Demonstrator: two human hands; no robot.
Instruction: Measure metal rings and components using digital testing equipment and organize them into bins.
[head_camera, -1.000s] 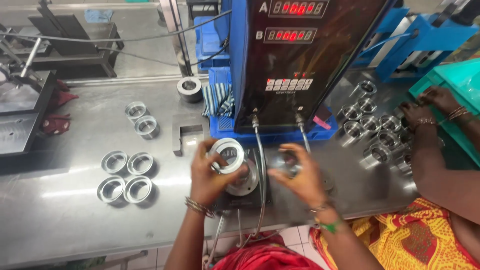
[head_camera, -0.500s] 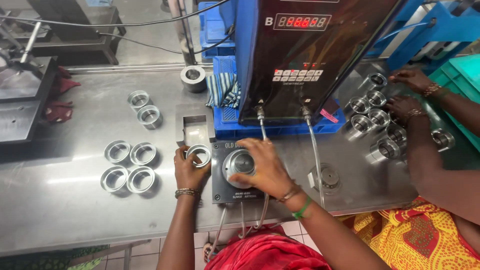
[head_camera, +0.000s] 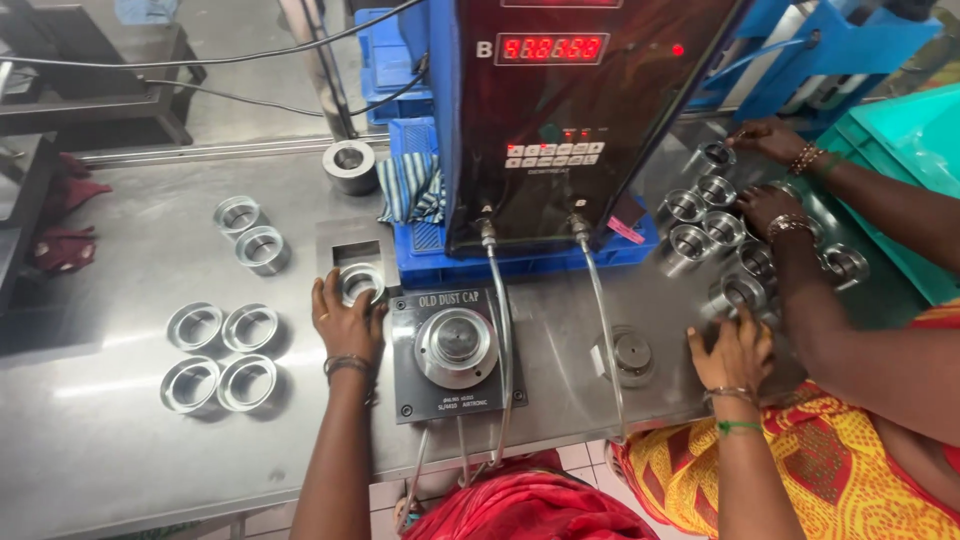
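My left hand (head_camera: 345, 325) grips a shiny metal ring (head_camera: 361, 283) just left of the black gauge plate (head_camera: 405, 385), below a rectangular slot (head_camera: 356, 252) in the table. The round steel plug (head_camera: 456, 345) on that plate stands bare. My right hand (head_camera: 733, 352) lies far right on the table, fingertips against a metal ring (head_camera: 738, 293) at the near edge of a cluster of rings. The back of the hand hides whether the fingers hold it.
A dark measuring unit with red displays (head_camera: 545, 110) stands behind the plate, with two hoses running down. Several rings (head_camera: 222, 355) sit at the left and two more rings (head_camera: 250, 232) farther back. A co-worker's hands (head_camera: 775, 205) handle rings at the right.
My right hand left the plug on the gauge plate and moved right to the cluster of rings. My left hand stays on its ring beside the plate.
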